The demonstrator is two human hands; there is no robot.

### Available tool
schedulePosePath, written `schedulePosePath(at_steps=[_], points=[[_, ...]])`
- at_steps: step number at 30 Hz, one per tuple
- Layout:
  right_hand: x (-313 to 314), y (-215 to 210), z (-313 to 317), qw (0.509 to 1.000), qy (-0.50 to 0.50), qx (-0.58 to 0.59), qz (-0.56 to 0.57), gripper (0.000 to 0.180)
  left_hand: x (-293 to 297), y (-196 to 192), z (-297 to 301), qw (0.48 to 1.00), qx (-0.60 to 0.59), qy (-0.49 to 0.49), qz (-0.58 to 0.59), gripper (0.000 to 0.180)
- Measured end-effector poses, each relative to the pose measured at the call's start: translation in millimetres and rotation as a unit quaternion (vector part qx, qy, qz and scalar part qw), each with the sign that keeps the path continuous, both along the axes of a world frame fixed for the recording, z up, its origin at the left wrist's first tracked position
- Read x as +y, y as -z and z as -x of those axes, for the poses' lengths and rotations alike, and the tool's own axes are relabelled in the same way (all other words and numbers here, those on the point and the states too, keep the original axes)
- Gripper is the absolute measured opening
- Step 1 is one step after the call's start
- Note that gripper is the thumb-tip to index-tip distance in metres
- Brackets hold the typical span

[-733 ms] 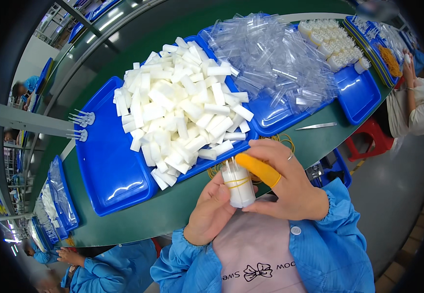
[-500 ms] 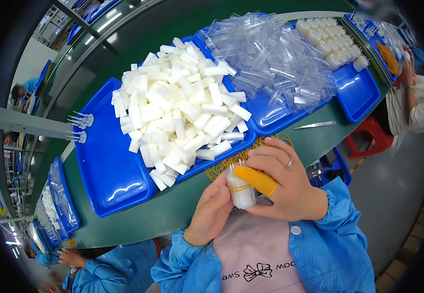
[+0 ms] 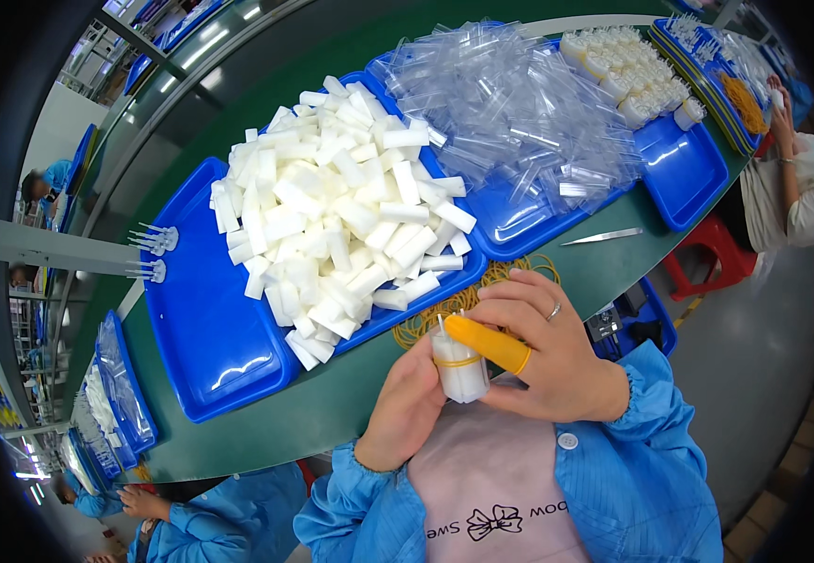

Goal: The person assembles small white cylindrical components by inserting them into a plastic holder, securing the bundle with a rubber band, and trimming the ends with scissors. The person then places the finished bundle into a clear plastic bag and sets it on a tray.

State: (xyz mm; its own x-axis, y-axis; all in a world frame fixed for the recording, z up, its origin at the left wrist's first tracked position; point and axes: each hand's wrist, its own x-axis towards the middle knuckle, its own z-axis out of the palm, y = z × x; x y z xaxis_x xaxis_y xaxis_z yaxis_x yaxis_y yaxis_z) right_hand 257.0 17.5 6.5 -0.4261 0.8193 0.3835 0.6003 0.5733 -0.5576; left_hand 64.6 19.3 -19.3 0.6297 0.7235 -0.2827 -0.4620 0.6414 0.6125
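Close to my chest, at the table's near edge, both hands hold a small upright white bundle (image 3: pixel 464 383) with clear plastic around it and thin white prongs on top. A yellow rubber band (image 3: pixel 461 363) circles its upper half. My left hand (image 3: pixel 402 403) grips its left side with thumb and fingers. My right hand (image 3: pixel 562 371) closes on the other side, its index finger, in a yellow finger cot (image 3: pixel 489 344), laid over the top edge. Just beyond my hands lie loose yellow rubber bands (image 3: pixel 416 330).
White foam pieces (image 3: pixel 332 206) heap over a blue tray (image 3: pixel 210 319); clear plastic sleeves (image 3: pixel 510 113) fill another. Banded white bundles (image 3: pixel 623 75) stand far right. Tweezers (image 3: pixel 602 236) lie on the green table (image 3: pixel 332 408). A red stool (image 3: pixel 715 258) and co-workers (image 3: pixel 791 178) are nearby.
The rubber band's strands, slanted and apart before, now lie closer together and more level round the bundle. My hands keep almost the same grip; the view has shifted slightly.
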Motion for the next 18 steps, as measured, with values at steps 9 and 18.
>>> schedulePosePath(at_steps=[9, 18], points=[[2.2, -8.4, 0.4, 0.995, -0.006, 0.063, 0.083, 0.069, 0.7, 2.4, -2.1, 0.999, 0.001, -0.026, 0.030, 0.069], [-0.8, -3.8, 1.6, 1.000, 0.012, 0.019, 0.019, 0.058, 0.5, 3.1, -2.7, 0.998, -0.002, 0.024, 0.053, 0.068]])
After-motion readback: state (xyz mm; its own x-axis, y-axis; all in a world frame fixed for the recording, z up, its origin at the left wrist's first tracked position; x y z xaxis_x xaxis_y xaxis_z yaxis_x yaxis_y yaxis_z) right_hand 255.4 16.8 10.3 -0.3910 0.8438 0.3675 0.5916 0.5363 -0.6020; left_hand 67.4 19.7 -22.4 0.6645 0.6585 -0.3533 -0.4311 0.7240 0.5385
